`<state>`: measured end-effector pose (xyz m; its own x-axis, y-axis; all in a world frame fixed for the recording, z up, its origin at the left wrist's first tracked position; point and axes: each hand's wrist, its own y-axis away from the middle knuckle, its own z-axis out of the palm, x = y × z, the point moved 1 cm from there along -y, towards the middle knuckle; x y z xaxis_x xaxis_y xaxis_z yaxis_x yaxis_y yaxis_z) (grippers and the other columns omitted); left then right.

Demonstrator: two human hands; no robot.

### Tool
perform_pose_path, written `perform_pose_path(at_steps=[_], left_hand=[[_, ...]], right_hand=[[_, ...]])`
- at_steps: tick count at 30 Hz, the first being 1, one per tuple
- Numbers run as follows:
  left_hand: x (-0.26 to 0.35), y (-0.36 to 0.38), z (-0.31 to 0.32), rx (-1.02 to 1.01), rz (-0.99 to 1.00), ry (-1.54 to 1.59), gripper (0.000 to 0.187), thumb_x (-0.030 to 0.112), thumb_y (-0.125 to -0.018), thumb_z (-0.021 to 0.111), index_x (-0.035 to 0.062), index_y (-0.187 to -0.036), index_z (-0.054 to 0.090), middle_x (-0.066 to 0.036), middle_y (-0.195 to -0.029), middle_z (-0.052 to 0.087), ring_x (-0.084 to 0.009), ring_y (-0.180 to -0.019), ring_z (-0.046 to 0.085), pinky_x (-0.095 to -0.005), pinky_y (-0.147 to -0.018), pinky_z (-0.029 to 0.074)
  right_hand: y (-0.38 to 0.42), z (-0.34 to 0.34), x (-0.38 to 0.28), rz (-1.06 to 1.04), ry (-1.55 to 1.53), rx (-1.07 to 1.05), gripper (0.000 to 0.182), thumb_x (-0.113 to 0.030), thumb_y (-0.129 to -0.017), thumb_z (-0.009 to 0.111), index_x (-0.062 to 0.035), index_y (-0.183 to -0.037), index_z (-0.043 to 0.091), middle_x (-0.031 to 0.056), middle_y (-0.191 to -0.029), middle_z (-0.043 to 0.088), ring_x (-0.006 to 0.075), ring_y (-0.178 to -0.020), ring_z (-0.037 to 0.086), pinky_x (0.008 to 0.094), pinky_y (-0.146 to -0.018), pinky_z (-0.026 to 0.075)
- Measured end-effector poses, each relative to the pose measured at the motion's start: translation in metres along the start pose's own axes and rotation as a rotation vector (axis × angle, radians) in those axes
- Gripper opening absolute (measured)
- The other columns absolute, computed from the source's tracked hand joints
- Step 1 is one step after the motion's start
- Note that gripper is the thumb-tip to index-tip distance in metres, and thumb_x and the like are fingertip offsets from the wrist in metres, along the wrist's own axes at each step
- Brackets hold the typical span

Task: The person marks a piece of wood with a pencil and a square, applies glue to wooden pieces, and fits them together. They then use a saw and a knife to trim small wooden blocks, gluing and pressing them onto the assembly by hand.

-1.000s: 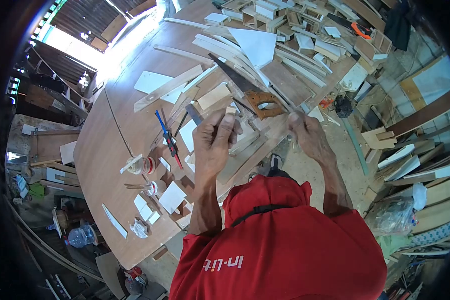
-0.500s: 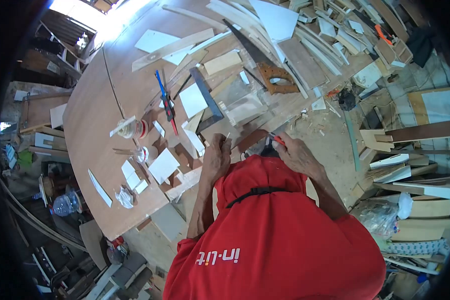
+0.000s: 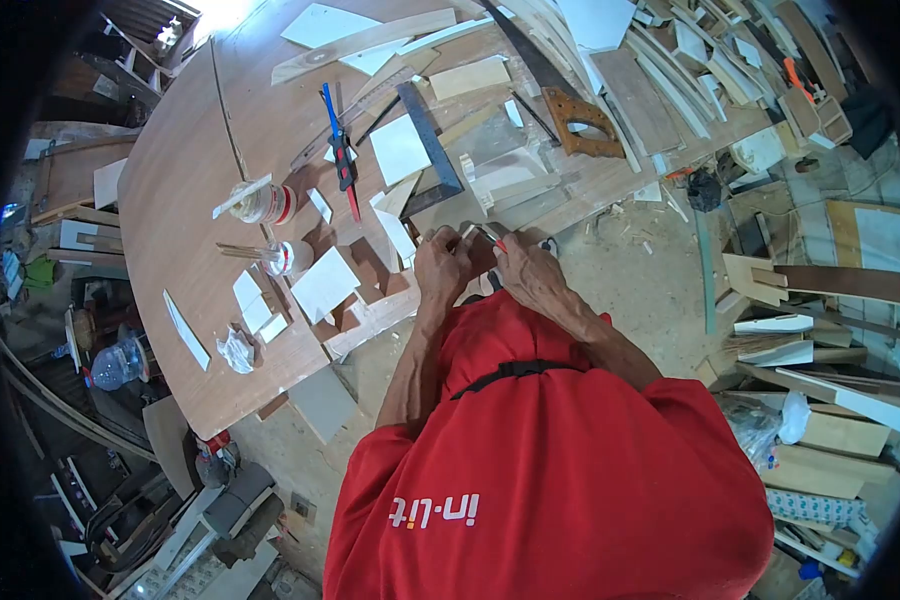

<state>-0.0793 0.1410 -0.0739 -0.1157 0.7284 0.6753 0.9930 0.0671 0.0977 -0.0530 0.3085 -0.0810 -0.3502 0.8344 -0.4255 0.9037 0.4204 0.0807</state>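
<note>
My left hand (image 3: 440,266) is closed around a small pale strip (image 3: 467,231) at the table's near edge; most of the strip is hidden by the fingers. Close beside it, my right hand (image 3: 532,270) grips a slim red-handled tool (image 3: 500,243). Its tip points toward the strip, though I cannot make out the kind of tip. Both hands are in front of the red shirt (image 3: 530,450). Just beyond them lie a dark try square (image 3: 440,185) and a white square piece (image 3: 400,158).
On the wooden table (image 3: 170,200) lie a handsaw (image 3: 578,125), a blue-and-red tool (image 3: 341,160), a jar (image 3: 270,203), a cup holding sticks (image 3: 292,258) and crumpled paper (image 3: 236,350). Offcuts (image 3: 660,80) are heaped at the back right. More boards (image 3: 830,430) lie at the right.
My right hand has moved left with the red-handled tool, closing up to my left hand and the strip. The camera view has shifted slightly.
</note>
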Motion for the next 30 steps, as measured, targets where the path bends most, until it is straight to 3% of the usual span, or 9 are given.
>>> perform_pose_path(at_steps=[1,3,9,12,18,21,26,30], left_hand=[[0.000,0.000,0.000,0.010,-0.002,0.031,0.024,0.023,-0.081,0.072,0.0005,-0.079,0.065,-0.018,-0.079,0.062,-0.0362,-0.072,0.062,-0.0433,-0.066,0.047],[-0.001,-0.001,0.000,0.011,-0.004,0.044,0.024,0.023,-0.081,0.073,0.0003,-0.078,0.065,-0.018,-0.078,0.062,-0.0360,-0.072,0.062,-0.0431,-0.066,0.047],[-0.009,-0.005,0.001,-0.001,0.007,0.062,0.021,0.020,-0.079,0.072,0.0001,-0.079,0.067,-0.019,-0.078,0.063,-0.0346,-0.072,0.062,-0.0421,-0.066,0.048],[-0.010,-0.005,0.002,-0.009,0.023,0.043,0.017,0.016,-0.078,0.071,0.0000,-0.081,0.066,-0.019,-0.078,0.063,-0.0334,-0.072,0.063,-0.0410,-0.067,0.048],[-0.010,-0.005,0.000,-0.012,0.037,0.061,0.013,0.012,-0.077,0.068,0.0001,-0.080,0.066,-0.019,-0.076,0.063,-0.0341,-0.072,0.063,-0.0413,-0.067,0.048],[-0.012,-0.006,0.003,-0.008,0.027,0.079,0.011,0.011,-0.076,0.067,0.0003,-0.080,0.066,-0.019,-0.075,0.063,-0.0348,-0.072,0.063,-0.0417,-0.067,0.048],[-0.012,-0.004,0.003,-0.006,0.044,0.030,0.016,0.017,-0.079,0.070,0.0006,-0.080,0.067,-0.020,-0.079,0.063,-0.0355,-0.071,0.062,-0.0431,-0.067,0.048],[-0.010,-0.004,0.005,0.019,0.059,-0.011,0.010,0.010,-0.076,0.066,0.0015,-0.081,0.067,-0.020,-0.080,0.063,-0.0361,-0.073,0.063,-0.0430,-0.068,0.049]], right_hand=[[0.000,0.000,0.000,0.000,0.002,-0.003,0.024,-0.025,-0.096,0.050,-0.0011,-0.098,0.049,0.0201,-0.065,0.061,0.0358,-0.064,0.066,0.0465,-0.053,0.051],[-0.001,0.000,0.000,0.201,-0.140,-0.036,0.025,-0.027,-0.096,0.049,-0.0026,-0.099,0.050,0.0204,-0.067,0.063,0.0368,-0.067,0.066,0.0471,-0.054,0.051],[-0.006,-0.012,-0.006,0.232,-0.217,-0.070,0.023,-0.027,-0.096,0.049,-0.0043,-0.102,0.050,0.0227,-0.069,0.063,0.0405,-0.068,0.065,0.0491,-0.059,0.051],[-0.006,0.007,0.003,0.090,-0.138,-0.004,0.023,-0.027,-0.096,0.049,-0.0043,-0.102,0.050,0.0242,-0.071,0.064,0.0425,-0.069,0.064,0.0514,-0.060,0.050],[-0.006,0.002,-0.001,0.212,-0.243,0.001,0.024,-0.027,-0.096,0.050,-0.0041,-0.102,0.050,0.0231,-0.071,0.064,0.0420,-0.069,0.065,0.0495,-0.059,0.051],[-0.007,0.021,0.008,0.087,-0.097,0.001,0.023,-0.027,-0.095,0.050,-0.0041,-0.102,0.050,0.0232,-0.073,0.064,0.0418,-0.071,0.065,0.0491,-0.060,0.051],[-0.007,0.021,0.004,0.145,-0.102,-0.030,0.024,-0.027,-0.095,0.050,-0.0031,-0.100,0.051,0.0237,-0.076,0.065,0.0417,-0.074,0.066,0.0494,-0.062,0.052],[-0.008,0.031,0.007,0.127,-0.128,-0.021,0.026,-0.026,-0.096,0.048,-0.0005,-0.099,0.051,0.0257,-0.076,0.065,0.0436,-0.076,0.066,0.0502,-0.064,0.052]])
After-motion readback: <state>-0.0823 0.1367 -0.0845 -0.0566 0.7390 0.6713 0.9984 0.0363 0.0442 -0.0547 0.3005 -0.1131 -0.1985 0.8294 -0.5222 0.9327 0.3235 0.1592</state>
